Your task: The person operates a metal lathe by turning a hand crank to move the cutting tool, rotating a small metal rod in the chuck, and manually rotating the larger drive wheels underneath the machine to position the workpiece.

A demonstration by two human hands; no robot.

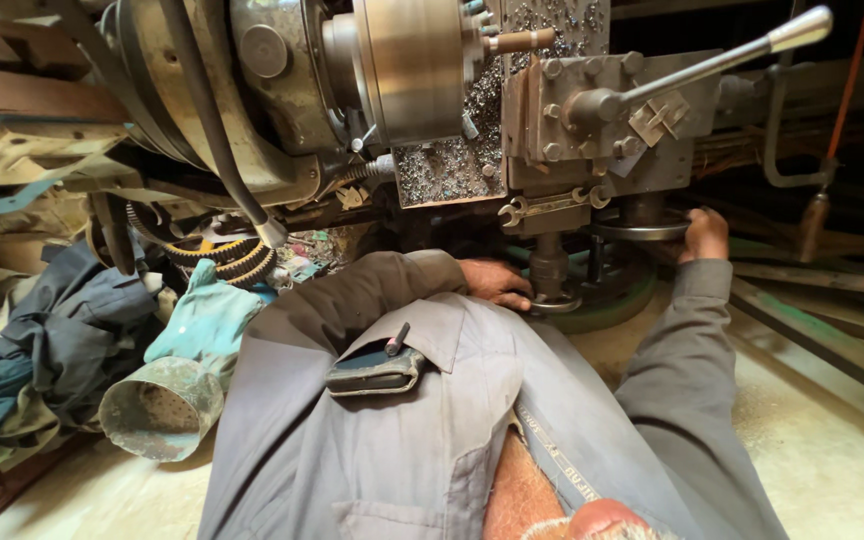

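I stand close against a lathe, with my grey shirt filling the lower view. My left hand is closed around a small round handle at the foot of a vertical shaft under the carriage. Further right, my right hand grips the rim of a flat metal handwheel. Above both hands sits the square tool post, its long lever pointing up to the right. The shiny steel chuck is to the left of the tool post.
Metal chips cover the carriage below the chuck, and a spanner lies on its front. At the left are a heap of rags, a teal cloth, a metal cone and toothed gears. A phone sits in my breast pocket.
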